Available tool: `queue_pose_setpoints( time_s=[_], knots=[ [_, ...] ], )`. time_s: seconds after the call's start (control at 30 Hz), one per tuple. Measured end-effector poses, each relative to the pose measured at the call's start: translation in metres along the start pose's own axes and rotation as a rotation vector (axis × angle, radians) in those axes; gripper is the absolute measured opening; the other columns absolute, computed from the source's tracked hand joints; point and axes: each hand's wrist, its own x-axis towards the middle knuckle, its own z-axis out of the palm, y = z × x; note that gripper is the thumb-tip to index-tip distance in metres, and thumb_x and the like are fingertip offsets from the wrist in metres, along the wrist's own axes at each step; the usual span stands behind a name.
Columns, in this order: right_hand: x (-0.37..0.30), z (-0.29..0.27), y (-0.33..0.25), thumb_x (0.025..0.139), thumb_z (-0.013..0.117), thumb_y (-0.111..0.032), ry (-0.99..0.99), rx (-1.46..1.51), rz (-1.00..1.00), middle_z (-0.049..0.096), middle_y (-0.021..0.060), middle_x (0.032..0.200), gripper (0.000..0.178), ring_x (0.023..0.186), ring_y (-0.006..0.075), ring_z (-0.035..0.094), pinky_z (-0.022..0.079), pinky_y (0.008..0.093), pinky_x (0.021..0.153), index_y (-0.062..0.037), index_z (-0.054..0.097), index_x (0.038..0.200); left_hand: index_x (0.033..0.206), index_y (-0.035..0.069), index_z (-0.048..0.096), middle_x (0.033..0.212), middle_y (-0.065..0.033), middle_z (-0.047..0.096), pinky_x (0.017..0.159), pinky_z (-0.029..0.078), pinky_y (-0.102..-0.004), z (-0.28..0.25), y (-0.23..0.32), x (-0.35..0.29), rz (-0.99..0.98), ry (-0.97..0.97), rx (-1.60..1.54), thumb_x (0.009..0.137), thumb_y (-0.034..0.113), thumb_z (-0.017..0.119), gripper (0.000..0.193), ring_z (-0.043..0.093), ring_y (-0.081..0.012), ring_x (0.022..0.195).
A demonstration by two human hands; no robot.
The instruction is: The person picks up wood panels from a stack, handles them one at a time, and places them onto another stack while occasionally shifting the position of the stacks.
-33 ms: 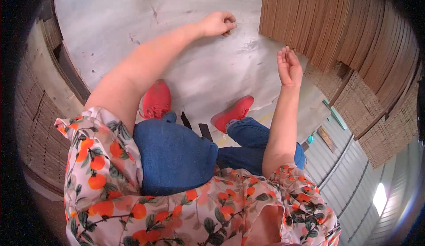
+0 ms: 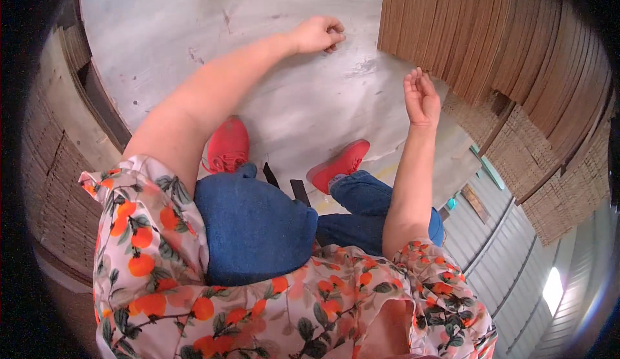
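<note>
My left hand (image 2: 316, 35) hovers over the pale grey floor, its arm stretched forward and to the right. The fingers are loosely bent, with a gap between thumb and forefinger, and I see nothing held. Just below the near edge of a brown cardboard stack (image 2: 445, 30), my right hand (image 2: 423, 99) is raised with the palm turned up. Its fingers are slightly curled and hold nothing. Whether its fingertips touch the cardboard, I cannot tell.
Pale, scuffed floor (image 2: 194, 10) lies ahead of my red shoes (image 2: 229, 143). More stacked cardboard (image 2: 58, 191) stands at the left, beside a pale board. Two dark strips (image 2: 299, 192) show between my legs. Ribbed metal sheeting (image 2: 516, 281) is at the lower right.
</note>
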Motion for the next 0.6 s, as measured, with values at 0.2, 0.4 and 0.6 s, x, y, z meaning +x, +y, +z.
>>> queue_pose_setpoints(
  time_s=[0.2, 0.4, 0.6],
  knots=[
    [0.008, -0.002, 0.000, 0.090, 0.050, -0.003, 0.064, 0.241, 0.110, 0.056, 0.0155, 0.102, 0.016, 0.096, 0.0255, 0.054, 0.044, 0.0422, 0.093, 0.0054, 0.050, 0.103, 0.108, -0.005, 0.055, 0.081, -0.0084, 0.063, 0.068, 0.052, -0.0282, -0.001, 0.007, -0.010, 0.021, 0.002, 0.144, 0.090, 0.019, 0.056, 0.029, 0.062, -0.0135, 0.070],
    [0.012, -0.002, 0.004, 0.089, 0.051, -0.002, 0.037, 0.271, 0.129, 0.060, 0.0158, 0.093, 0.009, 0.091, 0.0263, 0.057, 0.047, 0.0422, 0.085, 0.0040, 0.055, 0.095, 0.107, -0.005, 0.056, 0.080, -0.0082, 0.063, 0.065, 0.052, -0.0288, -0.007, -0.004, -0.008, 0.042, 0.001, 0.084, 0.089, 0.018, 0.058, 0.029, 0.061, -0.0135, 0.068],
    [0.018, -0.012, 0.002, 0.090, 0.052, -0.004, -0.021, 0.105, 0.072, 0.062, 0.0157, 0.093, 0.009, 0.094, 0.0255, 0.058, 0.049, 0.0401, 0.083, 0.0026, 0.055, 0.095, 0.107, -0.005, 0.055, 0.078, -0.0092, 0.063, 0.064, 0.052, -0.0294, -0.011, -0.003, -0.008, 0.053, -0.009, 0.083, 0.088, 0.017, 0.057, 0.029, 0.062, -0.0149, 0.068]
  ],
)
